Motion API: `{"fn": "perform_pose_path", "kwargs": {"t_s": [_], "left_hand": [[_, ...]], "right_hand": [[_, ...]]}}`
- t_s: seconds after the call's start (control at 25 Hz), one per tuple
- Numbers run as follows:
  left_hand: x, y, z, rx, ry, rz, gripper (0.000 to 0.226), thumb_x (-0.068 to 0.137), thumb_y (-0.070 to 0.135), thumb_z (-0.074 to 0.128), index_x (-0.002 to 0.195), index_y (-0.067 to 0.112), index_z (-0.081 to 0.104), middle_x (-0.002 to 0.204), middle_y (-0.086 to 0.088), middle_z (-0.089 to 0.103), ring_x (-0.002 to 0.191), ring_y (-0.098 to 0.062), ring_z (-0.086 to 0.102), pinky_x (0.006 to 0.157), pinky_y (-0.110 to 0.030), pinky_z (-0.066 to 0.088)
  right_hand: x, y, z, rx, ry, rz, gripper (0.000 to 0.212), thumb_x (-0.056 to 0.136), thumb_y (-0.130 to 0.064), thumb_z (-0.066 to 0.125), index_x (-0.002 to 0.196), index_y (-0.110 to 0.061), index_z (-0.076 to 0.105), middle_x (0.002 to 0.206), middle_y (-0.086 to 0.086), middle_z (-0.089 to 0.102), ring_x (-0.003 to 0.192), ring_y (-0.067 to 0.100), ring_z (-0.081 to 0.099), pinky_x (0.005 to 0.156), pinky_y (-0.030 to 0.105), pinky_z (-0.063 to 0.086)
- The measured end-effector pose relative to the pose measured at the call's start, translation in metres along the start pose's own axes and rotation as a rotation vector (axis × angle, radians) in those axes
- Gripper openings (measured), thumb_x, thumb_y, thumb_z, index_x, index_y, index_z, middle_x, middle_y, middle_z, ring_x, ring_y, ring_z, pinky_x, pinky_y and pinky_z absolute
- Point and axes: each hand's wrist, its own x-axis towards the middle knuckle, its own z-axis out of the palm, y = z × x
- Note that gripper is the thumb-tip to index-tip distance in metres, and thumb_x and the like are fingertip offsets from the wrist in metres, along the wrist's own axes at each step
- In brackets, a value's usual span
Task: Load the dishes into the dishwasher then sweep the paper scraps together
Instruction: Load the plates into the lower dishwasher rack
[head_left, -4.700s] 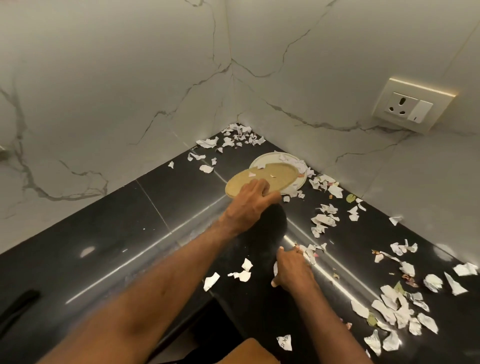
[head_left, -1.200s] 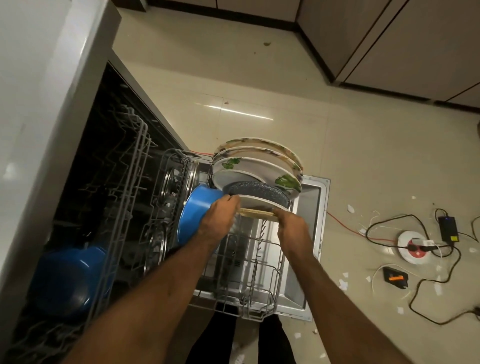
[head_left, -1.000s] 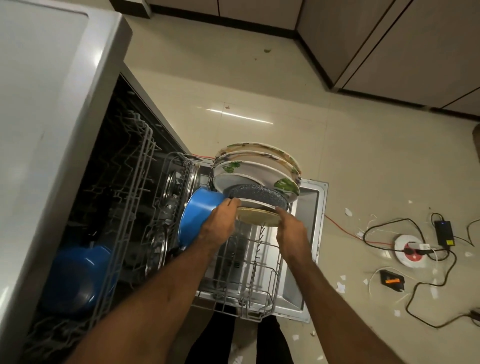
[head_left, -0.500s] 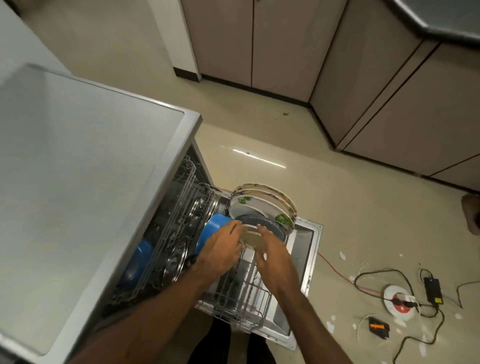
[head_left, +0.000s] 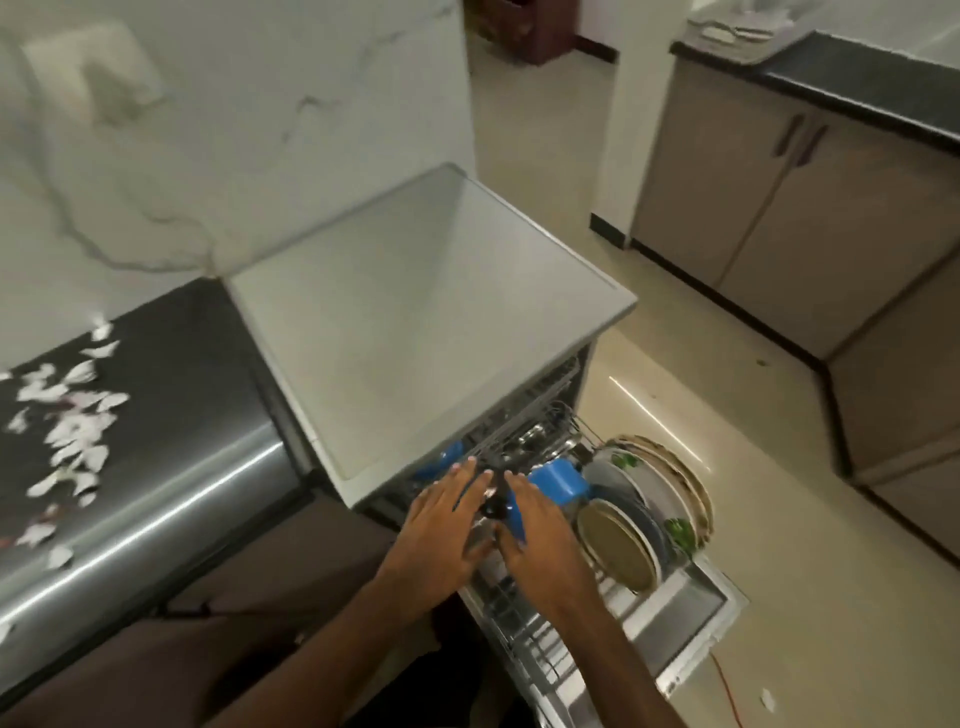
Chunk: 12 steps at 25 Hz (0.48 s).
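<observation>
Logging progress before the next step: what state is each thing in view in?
Dishwasher door, open, lying flat.
Lower rack, pulled out.
Tan plate, upright in rack.
Blue pot, tilted in rack.
Paper scraps, scattered on counter.
Left hand, open, empty.
Right hand, open, empty.

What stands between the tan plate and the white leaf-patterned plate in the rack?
A dark plate, standing on edge, as the head view shows.

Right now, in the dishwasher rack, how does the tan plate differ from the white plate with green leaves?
The tan plate is plain; the white plate bears green leaves. The tan plate looks smaller and stands in front; the white plate stands behind it. Both stand on edge.
</observation>
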Motion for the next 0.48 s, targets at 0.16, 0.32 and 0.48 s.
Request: {"fn": "perform_pose_path", "kwargs": {"t_s": [0.16,0.32,0.48], "left_hand": [[-0.064,-0.051,-0.036,-0.038,0.108,-0.248,0.091,0.097,0.064,0.052,0.166,0.030,0.004,0.173,0.007,-0.010,0.158,-0.014,-0.010,0.127,-0.039,0.001],[-0.125,-0.095,-0.068,-0.110,0.201,-0.456,0.091,0.098,0.059,0.056,0.166,0.029,0.003,0.171,0.007,-0.015,0.157,-0.013,-0.015,0.130,-0.042,0.002],[-0.186,-0.152,-0.085,-0.157,0.258,-0.594,0.089,0.099,0.055,0.058,0.166,0.027,0.007,0.173,0.003,-0.010,0.159,-0.016,-0.009,0.128,-0.041,0.004]], "right_hand": [[0.011,-0.060,0.043,-0.060,-0.160,-0.178,0.068,0.106,-0.045,0.052,0.166,-0.034,0.021,0.171,-0.011,0.025,0.159,0.012,0.020,0.130,0.040,0.023],[0.018,-0.127,0.096,-0.130,-0.294,-0.333,0.070,0.106,-0.047,0.053,0.166,-0.036,0.019,0.172,-0.013,0.023,0.159,0.009,0.019,0.130,0.041,0.022],[0.023,-0.190,0.162,-0.201,-0.403,-0.423,0.070,0.106,-0.044,0.057,0.166,-0.034,0.022,0.172,-0.011,0.023,0.159,0.010,0.018,0.130,0.033,0.016]]}}
